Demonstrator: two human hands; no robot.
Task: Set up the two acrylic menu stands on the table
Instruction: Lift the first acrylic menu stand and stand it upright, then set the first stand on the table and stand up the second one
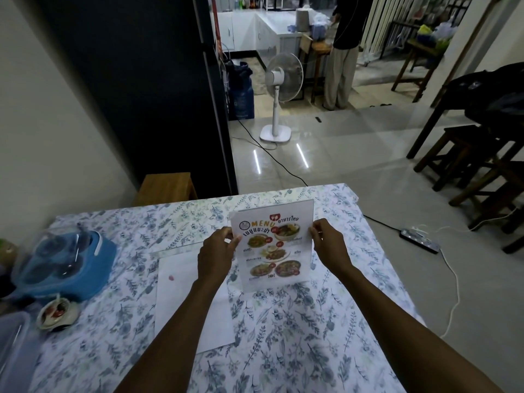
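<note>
Your left hand [217, 251] and right hand [329, 242] pinch the side edges of the menu stand [272, 245], held nearly upright at twelve o'clock over the surface [312, 321]. A blank sheet [184, 293] lies at nine o'clock.

left: blue lidded appliance [61, 268], small bowl [56, 312] and clear container [14, 353] crowd the worktop [326, 321] edge | centre: white sheet [181, 302] lies flat beside the upright menu stand [272, 245] | right and near: bare floral cloth, open passage
</note>
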